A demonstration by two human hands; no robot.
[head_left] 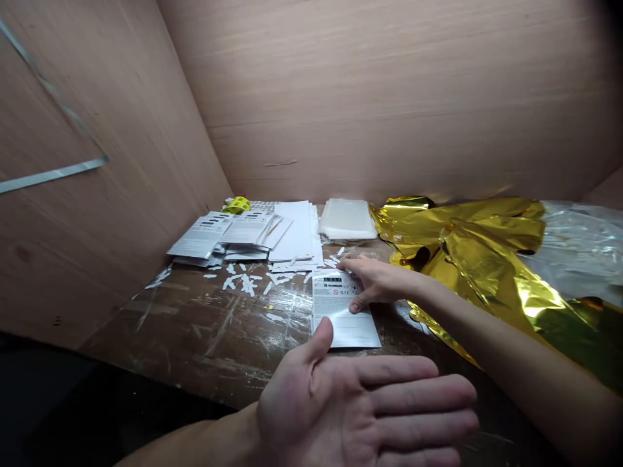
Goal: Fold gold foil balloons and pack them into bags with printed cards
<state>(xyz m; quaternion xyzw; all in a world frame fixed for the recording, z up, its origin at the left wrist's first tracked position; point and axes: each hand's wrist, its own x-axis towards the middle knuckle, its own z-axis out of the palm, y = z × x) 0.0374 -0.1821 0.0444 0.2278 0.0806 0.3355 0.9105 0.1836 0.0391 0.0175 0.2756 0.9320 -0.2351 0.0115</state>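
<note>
My left hand (360, 408) is raised close to the camera, palm showing and fingers stretched out, with nothing in it. Beyond it, a flat white printed packet (341, 324) lies on the brown table (195, 337). My right hand (372, 282) reaches in from the right and rests on the packet's upper right part, the thumb on its printed face and the fingers stretched toward its far edge. Small white paper scraps (243, 282) are scattered beyond and to the left of the packet.
Stacks of printed packets (202, 237) and white sheets (294, 230) stand at the back left, near a yellow sticker roll (237, 205). Clear plastic bags (346, 219) lie at the back middle. Gold foil (487, 259) and clear plastic (579, 246) cover the right. Wooden walls (389, 97) enclose the table.
</note>
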